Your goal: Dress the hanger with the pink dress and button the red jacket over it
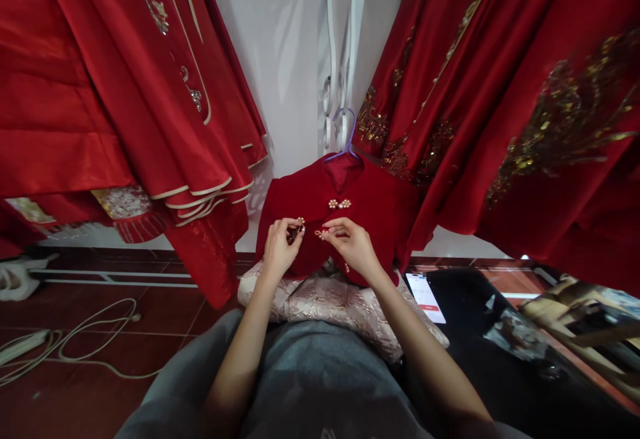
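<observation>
A red velvet jacket (385,206) hangs in front of me on a purple hanger (347,146). Its top pearl clasp (340,204) is joined across the front opening. Below it, my left hand (283,242) pinches one half of a gold jewelled clasp (301,223) at the jacket's left front edge. My right hand (353,244) pinches the other half, which shows a small gold loop (319,233). The two halves are apart. A lower clasp piece (347,268) shows near the hem. Beneath the jacket, pale pink brocade fabric (320,296) lies across my lap.
Red garments with trim (165,92) hang at the left, and sequined red garments (500,106) at the right. A lit phone (425,298) lies on a black surface (465,332) beside a clear plastic bag (517,334). A white cable (100,322) coils on the tiled floor.
</observation>
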{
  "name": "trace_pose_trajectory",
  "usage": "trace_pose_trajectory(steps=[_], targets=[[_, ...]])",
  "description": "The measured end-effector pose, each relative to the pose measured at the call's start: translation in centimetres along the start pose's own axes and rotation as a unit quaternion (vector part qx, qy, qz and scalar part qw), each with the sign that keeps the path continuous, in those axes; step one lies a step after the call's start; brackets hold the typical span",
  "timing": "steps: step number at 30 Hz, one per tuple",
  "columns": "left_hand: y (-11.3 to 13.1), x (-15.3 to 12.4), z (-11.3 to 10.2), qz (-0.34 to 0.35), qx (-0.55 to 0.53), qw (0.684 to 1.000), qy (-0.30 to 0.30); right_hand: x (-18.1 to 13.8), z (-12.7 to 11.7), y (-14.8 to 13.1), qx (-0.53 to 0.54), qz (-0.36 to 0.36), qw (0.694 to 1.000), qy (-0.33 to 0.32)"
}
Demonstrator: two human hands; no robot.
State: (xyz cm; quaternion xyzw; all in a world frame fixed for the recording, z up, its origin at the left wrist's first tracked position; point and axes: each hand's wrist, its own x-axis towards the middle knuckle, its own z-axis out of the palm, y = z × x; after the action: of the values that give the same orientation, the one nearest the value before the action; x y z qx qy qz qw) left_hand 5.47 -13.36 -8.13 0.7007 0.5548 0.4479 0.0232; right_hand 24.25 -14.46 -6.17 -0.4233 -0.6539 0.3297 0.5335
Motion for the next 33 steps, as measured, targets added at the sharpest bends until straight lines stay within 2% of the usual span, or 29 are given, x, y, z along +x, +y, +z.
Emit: trace_pose_trajectory(steps=[3, 7, 14, 24, 33], targets=[[0.4, -0.1, 0.5, 0.016, 0.077, 0.997, 0.024, 0.0, 0.2, 0.0, -0.003, -0.011, 1.0, 0.0], [0.8, 0.0, 1.2, -0.01, 0.129, 0.99, 0.049, 0.0, 0.5, 0.3, -0.001, -0.021, 1.0, 0.0], [0.9, -0.5, 1.8, 0.002, 0.063, 0.996, 0.058, 0.2, 0.6, 1.1, 0.003, -0.027, 0.999, 0.019], [0.4, 0.1, 2.7, 0.0, 0.006, 0.999, 0.051, 2.7, 2.9, 2.7, -0.016, -0.047, 0.999, -0.009], [-0.2, 0.3, 3.3, -0.021, -0.021, 0.996, 0.079, 3.2, 3.8, 3.3, -0.027, -0.048, 0.998, 0.032]])
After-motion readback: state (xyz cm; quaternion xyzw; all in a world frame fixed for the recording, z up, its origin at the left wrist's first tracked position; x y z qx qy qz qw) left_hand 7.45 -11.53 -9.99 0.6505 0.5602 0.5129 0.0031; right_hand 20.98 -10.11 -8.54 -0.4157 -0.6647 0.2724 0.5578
